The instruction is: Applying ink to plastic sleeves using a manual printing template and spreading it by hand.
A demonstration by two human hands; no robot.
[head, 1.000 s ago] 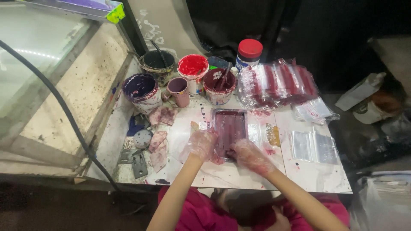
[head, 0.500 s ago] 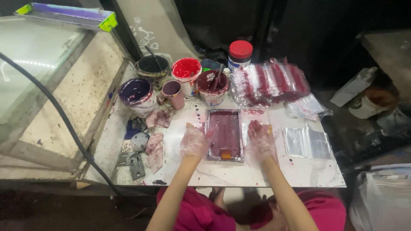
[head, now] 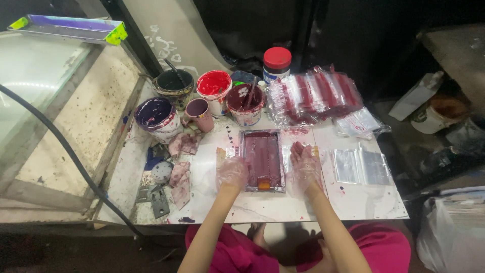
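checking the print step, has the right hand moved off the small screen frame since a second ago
Yes: the right hand has slid off the small screen frame, to its right side, toward the clear bags.

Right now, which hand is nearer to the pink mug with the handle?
Left. The left hand rests at the left edge of the dark red ink tray, below the pink mug. The right hand lies beyond the tray's right edge, farther away.

paint pots (head: 212, 101) block rear, bare tabletop (head: 364, 199) R
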